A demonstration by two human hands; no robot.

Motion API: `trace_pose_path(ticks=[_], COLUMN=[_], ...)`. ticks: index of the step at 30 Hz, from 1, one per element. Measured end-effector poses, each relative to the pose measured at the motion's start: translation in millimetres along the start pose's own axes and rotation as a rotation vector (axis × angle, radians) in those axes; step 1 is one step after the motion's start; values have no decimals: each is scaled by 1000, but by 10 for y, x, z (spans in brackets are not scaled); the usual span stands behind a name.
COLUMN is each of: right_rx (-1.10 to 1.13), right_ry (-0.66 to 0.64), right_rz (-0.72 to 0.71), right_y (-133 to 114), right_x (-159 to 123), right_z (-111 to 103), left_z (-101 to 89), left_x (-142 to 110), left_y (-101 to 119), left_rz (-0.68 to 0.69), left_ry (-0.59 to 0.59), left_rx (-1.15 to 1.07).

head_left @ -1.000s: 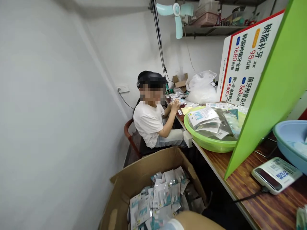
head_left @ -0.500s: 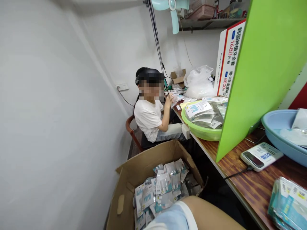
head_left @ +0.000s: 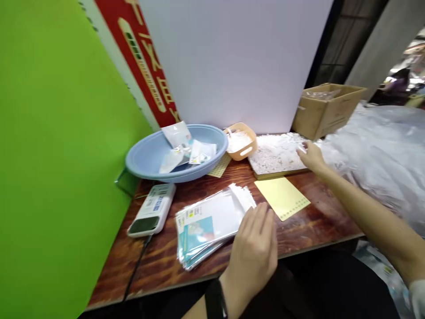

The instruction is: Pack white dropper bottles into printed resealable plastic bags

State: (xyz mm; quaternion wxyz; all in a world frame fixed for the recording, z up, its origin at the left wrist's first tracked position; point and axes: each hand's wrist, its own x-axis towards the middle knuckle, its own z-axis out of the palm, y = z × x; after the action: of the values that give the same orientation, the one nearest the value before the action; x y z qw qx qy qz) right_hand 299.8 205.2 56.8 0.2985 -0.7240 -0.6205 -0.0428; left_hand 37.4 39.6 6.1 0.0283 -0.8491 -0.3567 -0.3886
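My left hand (head_left: 254,243), with a black band at the wrist, is at the right edge of a stack of clear plastic packets (head_left: 207,226) with white and teal cards. Its fingers are pressed together and bent; the thumb and anything under them are hidden. My right hand (head_left: 311,156) reaches over a shallow tray of small white pieces (head_left: 277,153), its thumb and forefinger slightly apart. Blur hides whether it touches any piece. Between the hands lies a yellow sheet (head_left: 282,197) with holes or dots along one edge.
A blue basin (head_left: 139,161) holding packets and an orange basket (head_left: 244,153) of white bits stand behind. A white phone-like device (head_left: 152,210) with a cable lies left, beside a green partition (head_left: 56,155). At right are a cardboard box (head_left: 327,110) and a plastic-sheeted heap (head_left: 385,155).
The view has swung right, from a seated person and a carton of packets to the table. Both my hands have come into view.
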Motion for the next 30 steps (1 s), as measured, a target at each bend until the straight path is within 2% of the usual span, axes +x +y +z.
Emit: trace_pose_path(ticks=[2, 5, 6, 7, 10, 11, 13, 16, 18, 20, 22, 24, 27, 30], right_rx=[79, 246, 325, 515, 833, 878, 853, 666, 560, 450, 301, 163, 47, 33], right_ry=[-30, -169, -250, -360, -523, -550, -637, -805, -815, -676, -463, -336, -283, -234], right_rz=[-3, -119, -160, -165, -189, -216, -264, -268, -218, -100, 49, 177, 283, 285], right_y=[-39, -335, -440, -537, -761, -813, -885, -903, -847, -742, -605, -466, -319, -304], right_x=[-240, -744, -930, -1110, -1528, -1608, -1663, -1472, -1183, -817, -455, -173, 39, 21], right_z=[-108, -147, -154, -160, -176, -179, -182, -159, -116, -52, 30, 119, 221, 206], left_z=[-42, -49, -24, 13, 146, 181, 213, 171, 106, 34, -33, -94, -174, -238], left_x=[40, 67, 72, 76, 80, 80, 80, 89, 101, 117, 136, 158, 189, 204], left_y=[15, 50, 44, 27, -54, -84, -139, -203, -224, -218, -186, -144, -106, -131], left_rz=[-127, -287, -269, -197, 131, 194, 187, 1, -136, -236, -342, -512, -775, -916], left_ry=[37, 47, 63, 85, 125, 118, 93, -9, -97, -124, -87, -47, -46, -20], left_rx=[-110, -171, -140, -90, 44, 62, 87, 143, 143, 58, -111, -304, -552, -767])
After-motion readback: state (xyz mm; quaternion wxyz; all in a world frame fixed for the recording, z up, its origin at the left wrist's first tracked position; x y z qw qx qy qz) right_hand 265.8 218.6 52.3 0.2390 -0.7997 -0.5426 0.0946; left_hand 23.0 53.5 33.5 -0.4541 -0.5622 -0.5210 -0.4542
